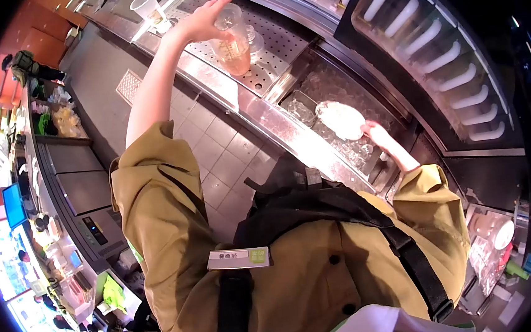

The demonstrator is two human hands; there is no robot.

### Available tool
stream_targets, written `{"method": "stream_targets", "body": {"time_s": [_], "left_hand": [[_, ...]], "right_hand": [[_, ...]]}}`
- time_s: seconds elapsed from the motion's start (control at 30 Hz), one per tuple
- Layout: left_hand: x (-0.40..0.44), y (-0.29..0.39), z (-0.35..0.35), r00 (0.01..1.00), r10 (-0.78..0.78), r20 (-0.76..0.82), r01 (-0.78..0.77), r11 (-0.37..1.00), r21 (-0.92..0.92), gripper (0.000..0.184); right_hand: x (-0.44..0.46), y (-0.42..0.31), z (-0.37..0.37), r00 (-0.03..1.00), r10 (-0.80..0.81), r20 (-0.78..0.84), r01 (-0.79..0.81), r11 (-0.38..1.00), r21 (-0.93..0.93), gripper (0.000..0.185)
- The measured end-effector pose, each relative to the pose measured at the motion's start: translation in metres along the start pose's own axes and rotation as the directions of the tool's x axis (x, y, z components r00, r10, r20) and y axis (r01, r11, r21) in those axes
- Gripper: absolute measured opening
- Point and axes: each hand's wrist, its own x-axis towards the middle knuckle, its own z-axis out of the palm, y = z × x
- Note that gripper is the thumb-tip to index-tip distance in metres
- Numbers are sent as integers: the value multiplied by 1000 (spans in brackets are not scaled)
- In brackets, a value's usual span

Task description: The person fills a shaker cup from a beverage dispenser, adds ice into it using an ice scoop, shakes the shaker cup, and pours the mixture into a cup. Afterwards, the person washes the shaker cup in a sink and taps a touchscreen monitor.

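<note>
My left hand (207,24) reaches out over the perforated metal drip tray (277,40), its thumb and fingers around the upper part of a clear plastic cup (231,50). The cup holds a pale brownish-pink liquid. Beside it on the tray is a small clear vessel (254,40). At the ice bin, my right hand (370,129) has its fingers closed on the end of a white scoop (341,121). The scoop is over the clear ice (357,152), and glare hides what lies in it.
Another clear cup (148,10) stands at the counter's far left end. Several white curved handles (444,58) line a dark-framed panel at right. A person (33,65) is at the upper left. Below the counter edge lies a tiled floor (214,145).
</note>
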Motion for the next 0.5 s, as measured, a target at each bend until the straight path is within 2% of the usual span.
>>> {"method": "stream_targets", "body": {"time_s": [0.03, 0.1, 0.13, 0.17, 0.2, 0.23, 0.27, 0.3, 0.33, 0.37, 0.4, 0.43, 0.47, 0.5], "left_hand": [[-2, -3, 3, 1000, 12, -21, -13, 1000, -24, 96], [-4, -5, 17, 983, 74, -167, -90, 992, -92, 93], [-3, -8, 22, 974, 87, -211, -112, 988, -109, 93], [-3, -10, 24, 962, 99, -256, -135, 983, -125, 94], [-8, -7, 25, 955, 85, -285, -137, 976, -169, 94], [-13, -4, 25, 946, 70, -316, -134, 974, -185, 94], [-17, 0, 25, 937, 56, -345, -132, 971, -200, 94], [-20, 3, 25, 927, 41, -372, -130, 968, -215, 94], [-20, 3, 28, 920, 28, -391, -127, 965, -230, 95], [-20, 2, 31, 917, 19, -398, -129, 959, -252, 97], [-19, 0, 34, 915, 11, -404, -132, 953, -273, 99], [-18, -1, 36, 913, 2, -409, -134, 946, -295, 101], [-18, -1, 37, 909, 4, -417, -146, 940, -309, 103], [-19, -2, 38, 906, -5, -424, -136, 943, -304, 103]], "right_hand": [[1, -19, 1, 1000, -20, 0, 20, 1000, 7, 24], [6, -62, 6, 997, -69, 21, 70, 997, -36, 23], [27, -71, -8, 988, -102, 113, 129, 954, -271, 20], [18, -113, 7, 989, -122, 81, 141, 942, -305, 19], [33, -130, 4, 975, -165, 146, 207, 914, -350, 17], [38, -155, 11, 970, -194, 149, 229, 931, -283, 17], [67, -162, 3, 929, -288, 234, 352, 882, -313, 18], [58, -196, 19, 926, -307, 218, 359, 897, -259, 22], [73, -213, 20, 877, -364, 313, 429, 887, -172, 24], [84, -235, 24, 853, -393, 343, 488, 835, -254, 25], [76, -261, 42, 856, -456, 245, 517, 775, -364, 29], [75, -282, 54, 873, -444, 200, 487, 777, -400, 31], [99, -293, 50, 813, -488, 317, 582, 679, -447, 31], [95, -313, 62, 840, -462, 283, 539, 653, -533, 31]]}}
